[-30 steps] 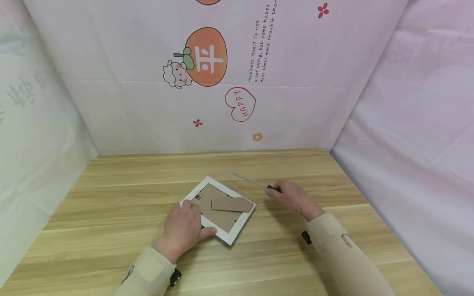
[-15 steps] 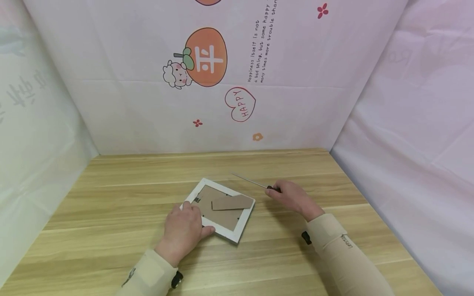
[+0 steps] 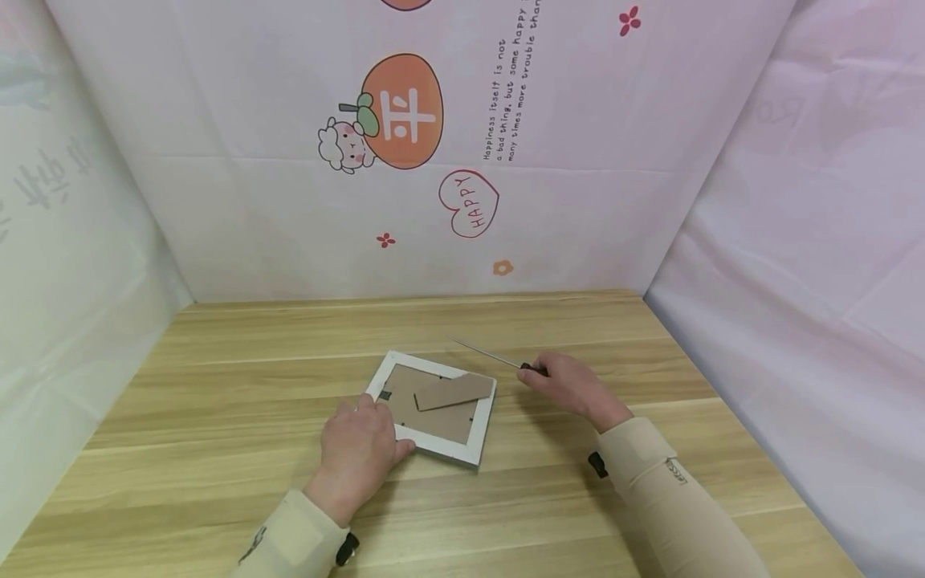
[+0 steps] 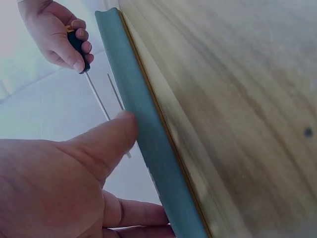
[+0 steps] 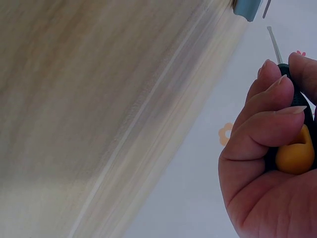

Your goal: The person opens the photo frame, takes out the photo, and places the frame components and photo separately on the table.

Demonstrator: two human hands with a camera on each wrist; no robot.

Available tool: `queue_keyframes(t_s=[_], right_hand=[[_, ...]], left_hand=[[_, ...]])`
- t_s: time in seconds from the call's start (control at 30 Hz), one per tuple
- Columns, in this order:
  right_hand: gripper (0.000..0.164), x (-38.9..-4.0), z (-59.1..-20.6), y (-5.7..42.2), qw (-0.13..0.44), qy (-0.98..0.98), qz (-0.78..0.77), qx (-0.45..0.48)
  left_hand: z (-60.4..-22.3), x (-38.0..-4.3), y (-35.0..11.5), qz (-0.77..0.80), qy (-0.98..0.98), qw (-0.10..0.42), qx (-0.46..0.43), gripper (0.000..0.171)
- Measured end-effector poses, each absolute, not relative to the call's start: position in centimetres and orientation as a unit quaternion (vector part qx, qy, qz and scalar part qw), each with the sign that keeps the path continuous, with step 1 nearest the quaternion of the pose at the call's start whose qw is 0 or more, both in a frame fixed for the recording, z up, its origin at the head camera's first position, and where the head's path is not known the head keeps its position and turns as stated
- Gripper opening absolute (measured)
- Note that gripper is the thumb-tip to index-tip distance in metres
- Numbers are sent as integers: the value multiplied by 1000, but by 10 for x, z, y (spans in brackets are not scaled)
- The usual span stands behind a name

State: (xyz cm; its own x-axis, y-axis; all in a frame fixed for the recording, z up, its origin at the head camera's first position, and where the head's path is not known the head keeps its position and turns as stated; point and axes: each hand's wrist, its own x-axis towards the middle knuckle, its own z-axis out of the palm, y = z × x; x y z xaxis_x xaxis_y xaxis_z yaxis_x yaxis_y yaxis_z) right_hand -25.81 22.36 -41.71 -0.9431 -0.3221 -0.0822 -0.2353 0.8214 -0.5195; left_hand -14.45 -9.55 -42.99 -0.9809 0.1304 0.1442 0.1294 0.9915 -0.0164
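Black-handled screwdriver (image 4: 84,64), long axis aslant, tip left and forward.

As seen from the head, the picture frame (image 3: 437,421) has been turned slightly counterclockwise by the left hand (image 3: 357,451).

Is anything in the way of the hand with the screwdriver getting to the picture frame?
Nothing visible stands between the right hand, which holds the screwdriver, and the picture frame. The left hand does cover the frame's near left corner, though.
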Motion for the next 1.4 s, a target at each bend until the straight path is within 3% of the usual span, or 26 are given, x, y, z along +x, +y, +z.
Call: queue_keyframes(t_s=[0.4, 0.73, 1.4], right_hand=[[41, -257, -416, 223, 91, 950, -261, -144], [41, -257, -416, 222, 89, 950, -261, -144], [44, -255, -417, 224, 91, 950, -266, -135]], left_hand=[[-422, -144, -94, -28, -998, 36, -36, 58], [-431, -143, -99, -56, -990, 110, -72, 71], [-430, -149, -90, -51, -998, 19, -11, 66]])
